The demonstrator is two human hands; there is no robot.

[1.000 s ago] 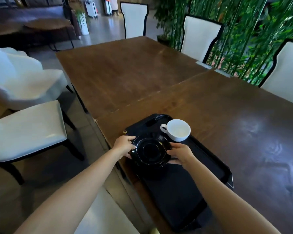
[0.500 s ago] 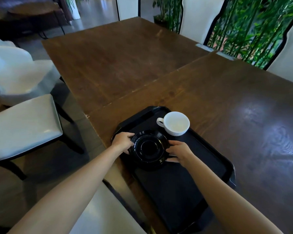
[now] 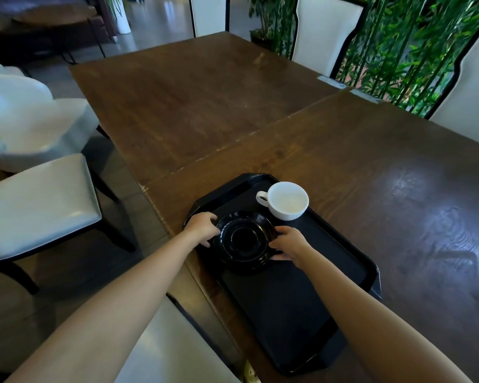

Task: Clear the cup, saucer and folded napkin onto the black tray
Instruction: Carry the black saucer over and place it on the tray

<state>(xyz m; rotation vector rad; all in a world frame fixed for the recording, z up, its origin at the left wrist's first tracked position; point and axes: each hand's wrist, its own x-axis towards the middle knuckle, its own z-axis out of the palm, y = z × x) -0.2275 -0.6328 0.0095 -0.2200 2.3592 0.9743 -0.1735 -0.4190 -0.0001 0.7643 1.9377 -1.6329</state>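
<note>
A black tray [image 3: 343,258] lies on the near left corner of the dark wooden table [image 3: 260,120]. On its far end stands an empty white cup [image 3: 286,200], handle to the left. A glossy black saucer [image 3: 245,239] sits over the tray's left part. My left hand [image 3: 201,228] grips the saucer's left rim and my right hand [image 3: 289,243] grips its right rim. Whether the saucer rests on the tray or hangs just above it, I cannot tell. No folded napkin can be made out; a dark flat shape on the tray blends with it.
White chairs with black frames stand to the left [image 3: 33,200] and along the far side [image 3: 327,31]. Green bamboo plants [image 3: 412,51] line the far right. The seat of another white chair [image 3: 172,349] is right below me at the table edge.
The camera has tilted and drawn closer. Both hands keep their hold on the saucer, which stays over the tray's left part near the cup. The cup has not moved.
</note>
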